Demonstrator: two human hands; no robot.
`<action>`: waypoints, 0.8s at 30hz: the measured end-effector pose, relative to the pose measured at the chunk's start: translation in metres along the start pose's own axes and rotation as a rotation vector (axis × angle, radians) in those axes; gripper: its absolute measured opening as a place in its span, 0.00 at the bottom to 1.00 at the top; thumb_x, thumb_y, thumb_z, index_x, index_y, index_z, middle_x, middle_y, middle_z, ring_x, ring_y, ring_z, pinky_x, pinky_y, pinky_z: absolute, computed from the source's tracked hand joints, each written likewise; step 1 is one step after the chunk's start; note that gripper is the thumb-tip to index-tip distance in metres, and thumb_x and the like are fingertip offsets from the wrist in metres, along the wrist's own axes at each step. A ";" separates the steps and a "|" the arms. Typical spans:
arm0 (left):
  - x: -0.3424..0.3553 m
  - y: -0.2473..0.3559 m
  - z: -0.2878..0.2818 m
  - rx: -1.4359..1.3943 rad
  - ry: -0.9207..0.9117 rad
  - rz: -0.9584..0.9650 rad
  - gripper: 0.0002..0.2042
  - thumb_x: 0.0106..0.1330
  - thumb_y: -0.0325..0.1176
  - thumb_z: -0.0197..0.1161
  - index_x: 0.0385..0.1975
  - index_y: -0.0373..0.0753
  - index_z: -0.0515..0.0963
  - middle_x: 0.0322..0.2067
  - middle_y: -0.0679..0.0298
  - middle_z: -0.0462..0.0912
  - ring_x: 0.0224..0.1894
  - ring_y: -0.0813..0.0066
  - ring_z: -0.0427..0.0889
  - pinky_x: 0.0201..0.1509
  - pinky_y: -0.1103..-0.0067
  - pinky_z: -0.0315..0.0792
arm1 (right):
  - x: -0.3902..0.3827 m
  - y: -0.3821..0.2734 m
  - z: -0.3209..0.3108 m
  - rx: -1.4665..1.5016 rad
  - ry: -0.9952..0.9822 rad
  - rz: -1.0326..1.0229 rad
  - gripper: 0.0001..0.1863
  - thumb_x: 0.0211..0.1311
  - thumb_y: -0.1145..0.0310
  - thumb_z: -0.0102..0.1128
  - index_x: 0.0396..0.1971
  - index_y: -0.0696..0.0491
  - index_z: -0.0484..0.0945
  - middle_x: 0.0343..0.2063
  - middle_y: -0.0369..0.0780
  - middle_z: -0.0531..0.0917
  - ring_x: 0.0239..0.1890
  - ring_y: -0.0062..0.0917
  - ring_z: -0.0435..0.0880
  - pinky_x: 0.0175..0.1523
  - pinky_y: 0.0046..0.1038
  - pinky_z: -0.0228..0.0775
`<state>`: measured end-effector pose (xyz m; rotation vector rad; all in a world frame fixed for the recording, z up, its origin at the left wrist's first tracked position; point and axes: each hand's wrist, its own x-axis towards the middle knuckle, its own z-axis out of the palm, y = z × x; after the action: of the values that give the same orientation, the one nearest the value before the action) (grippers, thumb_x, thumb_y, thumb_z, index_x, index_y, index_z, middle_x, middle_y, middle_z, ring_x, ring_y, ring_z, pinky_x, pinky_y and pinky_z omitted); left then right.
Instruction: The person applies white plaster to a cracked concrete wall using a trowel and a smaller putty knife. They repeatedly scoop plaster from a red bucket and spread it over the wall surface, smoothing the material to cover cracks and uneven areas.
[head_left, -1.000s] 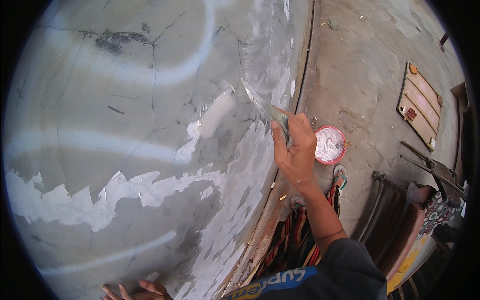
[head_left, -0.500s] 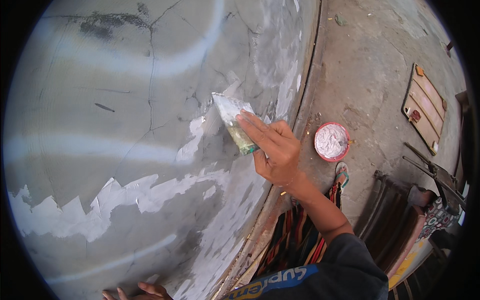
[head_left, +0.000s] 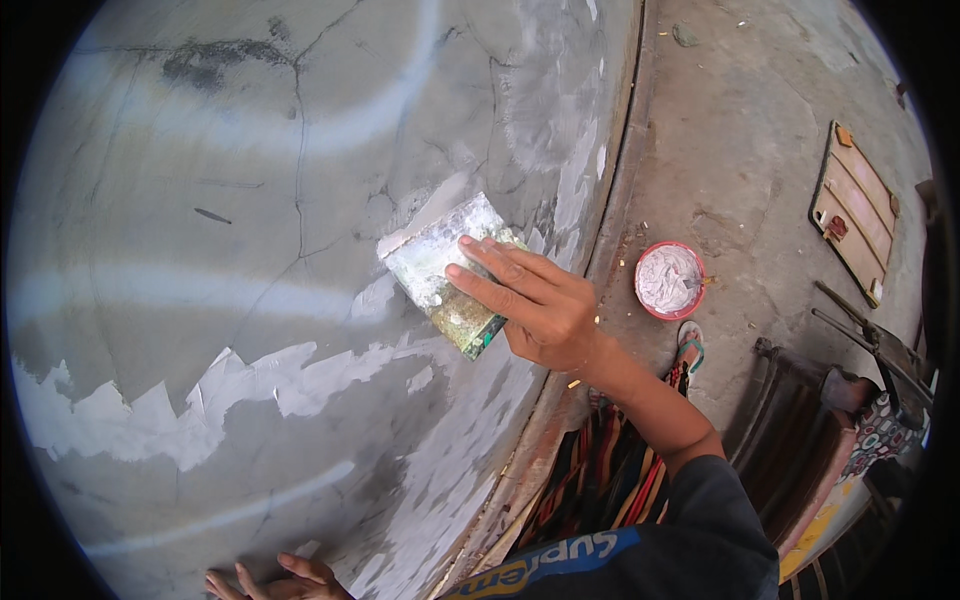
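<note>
Far left of the right-hand grip and lower in view, a ragged band of white filler (head_left: 240,395) across a cracked grey plastered wall (head_left: 225,250); probably best left clear of the tool's sharp corners. Well below and left of the grip, cut by the lower edge of view, the bare left hand (head_left: 290,580), fingers spread against the wall, nothing seen in it; useful there as a brace. Just left of the grip, a small patch of white filler (head_left: 372,302) and, above it, a thin pale smear (head_left: 437,200) along the front edge of a broad, flat, filler-crusted scraper (head_left: 440,275) with green at one lower corner. At the grip itself, the bare right hand (head_left: 550,305), closed on that scraper, two fingers laid along its face, thumb hidden: no telling how firm the pinch. For a smooth coat, press evenly through both fingers, tilt the edge slightly and draw in one steady stroke, feathering outward. Right of the grip and well apart, a round red-rimmed bowl (head_left: 638,285) of white filler; load sparingly from there. Farther right, a tan rectangular panel (head_left: 858,215) on the floor.
</note>
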<state>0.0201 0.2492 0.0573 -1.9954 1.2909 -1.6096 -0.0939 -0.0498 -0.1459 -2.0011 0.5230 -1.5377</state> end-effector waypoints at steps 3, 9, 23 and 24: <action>0.000 0.002 -0.001 -0.002 0.004 -0.018 0.25 0.65 0.51 0.51 0.53 0.38 0.63 0.60 0.45 0.59 0.65 0.45 0.56 0.66 0.41 0.44 | -0.018 -0.002 -0.009 0.009 -0.113 -0.020 0.26 0.45 0.85 0.52 0.47 0.51 0.82 0.46 0.44 0.83 0.47 0.35 0.83 0.55 0.32 0.76; -0.001 -0.002 -0.002 0.003 0.023 0.009 0.25 0.65 0.51 0.51 0.54 0.40 0.62 0.60 0.45 0.60 0.65 0.45 0.57 0.66 0.42 0.44 | 0.000 0.019 -0.008 -0.001 0.195 0.043 0.29 0.44 0.86 0.53 0.50 0.53 0.79 0.51 0.44 0.80 0.54 0.36 0.79 0.58 0.32 0.73; -0.007 -0.014 0.002 0.100 0.028 0.078 0.20 0.70 0.46 0.47 0.57 0.43 0.63 0.63 0.51 0.64 0.66 0.51 0.61 0.69 0.51 0.44 | -0.031 0.004 -0.021 0.230 -0.090 0.169 0.32 0.43 0.91 0.47 0.50 0.52 0.80 0.49 0.42 0.81 0.56 0.35 0.78 0.64 0.38 0.66; -0.008 -0.019 0.003 0.056 0.068 0.076 0.22 0.70 0.48 0.47 0.58 0.44 0.63 0.62 0.54 0.65 0.66 0.52 0.62 0.69 0.52 0.43 | -0.018 0.012 -0.032 0.251 -0.103 0.190 0.32 0.42 0.91 0.46 0.50 0.52 0.80 0.49 0.42 0.82 0.56 0.34 0.78 0.64 0.39 0.65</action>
<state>0.0319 0.2652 0.0640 -1.8519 1.3139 -1.6720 -0.1295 -0.0539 -0.1609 -1.7741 0.4409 -1.3094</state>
